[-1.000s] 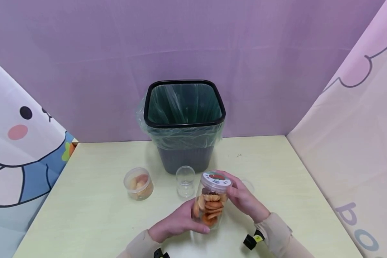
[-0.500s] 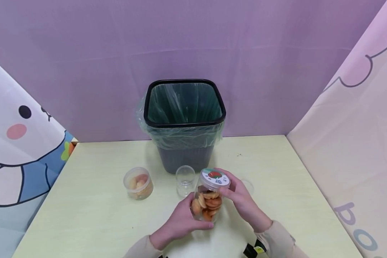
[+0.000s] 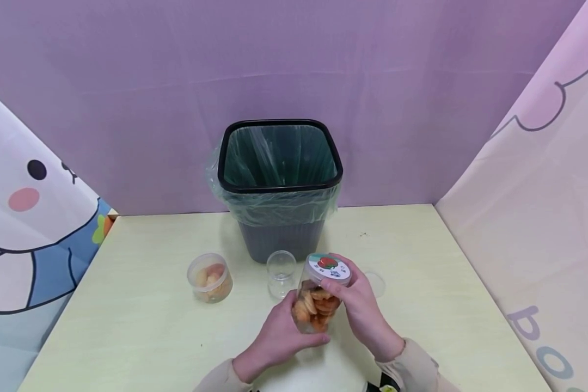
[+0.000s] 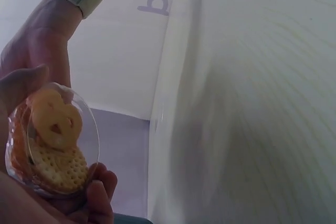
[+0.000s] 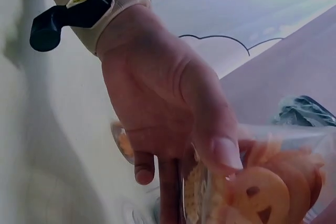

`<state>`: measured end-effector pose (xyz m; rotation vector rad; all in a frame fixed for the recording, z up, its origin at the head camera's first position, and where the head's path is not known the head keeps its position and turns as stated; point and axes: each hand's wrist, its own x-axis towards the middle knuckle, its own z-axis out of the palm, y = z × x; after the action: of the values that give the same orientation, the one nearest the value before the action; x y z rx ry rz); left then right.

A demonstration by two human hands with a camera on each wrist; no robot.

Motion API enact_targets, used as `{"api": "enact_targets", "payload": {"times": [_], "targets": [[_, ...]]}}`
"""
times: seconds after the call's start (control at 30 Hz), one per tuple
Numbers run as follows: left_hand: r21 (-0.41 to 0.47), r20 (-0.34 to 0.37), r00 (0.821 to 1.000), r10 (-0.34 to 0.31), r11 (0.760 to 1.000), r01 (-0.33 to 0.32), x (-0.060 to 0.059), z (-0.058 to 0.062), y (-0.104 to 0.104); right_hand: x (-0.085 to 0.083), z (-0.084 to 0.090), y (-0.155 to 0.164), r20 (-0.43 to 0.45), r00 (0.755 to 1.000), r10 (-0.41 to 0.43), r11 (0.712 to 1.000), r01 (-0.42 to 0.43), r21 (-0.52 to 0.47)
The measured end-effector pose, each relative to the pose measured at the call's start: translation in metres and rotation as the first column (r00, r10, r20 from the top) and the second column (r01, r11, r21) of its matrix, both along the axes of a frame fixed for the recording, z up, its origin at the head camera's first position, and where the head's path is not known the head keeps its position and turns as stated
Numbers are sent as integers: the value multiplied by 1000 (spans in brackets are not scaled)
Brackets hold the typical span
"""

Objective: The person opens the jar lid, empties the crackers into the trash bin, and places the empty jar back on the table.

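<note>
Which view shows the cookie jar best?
Head: cookie jar, printed lid and cookies inside all show, though partly covered. Left wrist: mainly its round base, close up. Right wrist: part of its side, cropped by the frame.

The left hand (image 3: 280, 333) holds the jar (image 3: 318, 307) low from its left side, fingers curled about it, thumb stretched out along its near side at the base. The right hand (image 3: 360, 306) grips the jar's top from the right, thumb in front. Both wrists sit nearer the person than the jar, set apart.
</note>
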<state>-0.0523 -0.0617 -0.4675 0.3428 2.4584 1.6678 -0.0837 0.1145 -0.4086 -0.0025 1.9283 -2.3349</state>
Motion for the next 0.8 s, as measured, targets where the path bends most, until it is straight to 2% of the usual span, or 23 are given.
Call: {"api": "enact_targets", "payload": {"times": [0.33, 0.53, 0.67, 0.8], "targets": [[-46, -46, 999, -19, 999, 17, -3, 3, -5, -1, -2, 3, -26, 999, -27, 997, 25, -67], [-22, -60, 996, -60, 998, 59, -5, 6, -8, 0, -4, 4, -53, 998, -36, 995, 31, -91], [-3, -66, 994, -85, 996, 85, -6, 4, -11, 1, -7, 7, -97, 995, -3, 992, -9, -123], [20, -69, 991, -118, 993, 120, -5, 4, -15, 0, -12, 10, -159, 986, 59, 981, -87, -172]]}}
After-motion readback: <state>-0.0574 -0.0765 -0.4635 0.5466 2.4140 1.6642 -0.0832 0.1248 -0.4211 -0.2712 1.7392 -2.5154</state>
